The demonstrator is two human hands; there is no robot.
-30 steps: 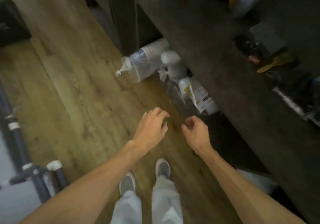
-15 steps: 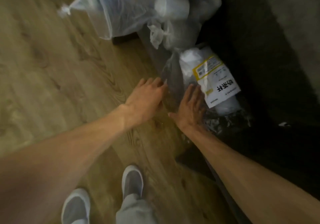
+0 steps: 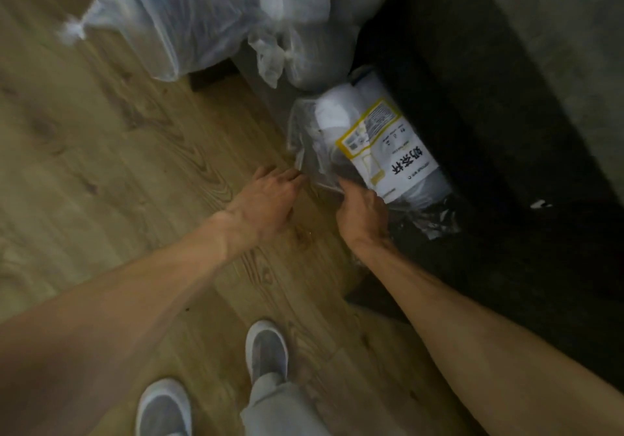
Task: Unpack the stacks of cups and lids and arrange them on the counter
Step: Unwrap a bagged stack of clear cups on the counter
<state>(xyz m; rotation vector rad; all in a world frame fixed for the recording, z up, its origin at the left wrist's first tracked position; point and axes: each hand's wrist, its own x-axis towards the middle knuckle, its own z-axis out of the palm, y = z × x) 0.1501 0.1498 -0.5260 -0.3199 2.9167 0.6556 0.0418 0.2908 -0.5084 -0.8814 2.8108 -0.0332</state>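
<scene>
You are at the very start: fetching a pack, with nothing unpacked yet. The labelled pack of cups (image 3: 378, 152) lies on the floor (image 3: 118, 165) just beyond your hands, its far side tucked into the dark space under the counter (image 3: 557, 64). Your left hand (image 3: 266, 199) has its fingers curled at the loose clear wrap on the near edge of the pack; whether it pinches the plastic is too blurred to tell. Your right hand (image 3: 363, 214) is clenched on the wrap just below the label. Further off, past your fingertips, lie two more clear bags of stacks (image 3: 202, 23). Next, I judge, you need a firm hold with both hands, then draw the pack toward you and lift it up to the counter.
</scene>
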